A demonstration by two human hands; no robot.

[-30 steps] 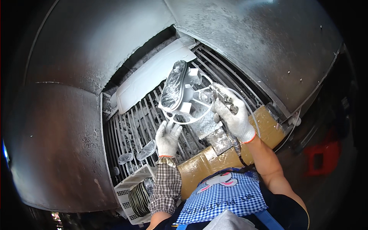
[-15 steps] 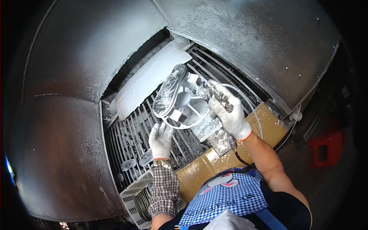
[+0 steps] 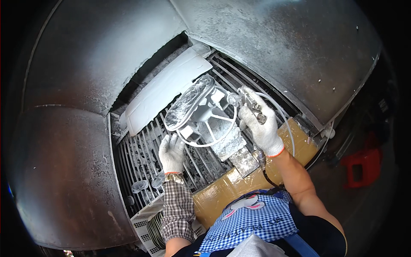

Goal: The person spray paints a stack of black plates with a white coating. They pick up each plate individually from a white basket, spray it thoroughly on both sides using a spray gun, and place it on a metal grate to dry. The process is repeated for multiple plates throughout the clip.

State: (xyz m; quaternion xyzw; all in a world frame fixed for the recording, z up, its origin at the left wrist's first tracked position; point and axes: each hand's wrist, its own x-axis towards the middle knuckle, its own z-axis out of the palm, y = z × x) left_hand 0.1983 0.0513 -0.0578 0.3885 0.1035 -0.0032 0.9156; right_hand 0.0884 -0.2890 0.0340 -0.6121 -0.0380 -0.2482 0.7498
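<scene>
A white ring with spokes [image 3: 209, 144] stands over the grating, attached to or overlapping an oval part covered in clear crinkled film [image 3: 190, 103]. White square blocks sit between the two. Beneath them is a block crusted with white paint [image 3: 231, 141]. My right hand [image 3: 262, 128], in a whitish knit glove, is wrapped round a metal spray gun [image 3: 257, 112], with its nozzle end toward the ring. My left hand [image 3: 172, 152], gloved too, has its fingers stretched up to the lower left of the ring; whether they touch it is hard to tell.
Paint-coated metal walls [image 3: 77, 55] enclose the far and left sides. A white sheet [image 3: 167, 94] lies across the metal bar grating [image 3: 141, 158]. Film-covered cardboard [image 3: 218, 192] edges the near side, beside a white perforated crate [image 3: 143, 220]. A pale hose [image 3: 286, 124] curves right; a red plastic object [image 3: 364, 167] is farther right.
The ring and oval part have turned and tilted slightly, showing more of the film-covered face. My left hand has shifted a little left and up; the spray gun has edged right.
</scene>
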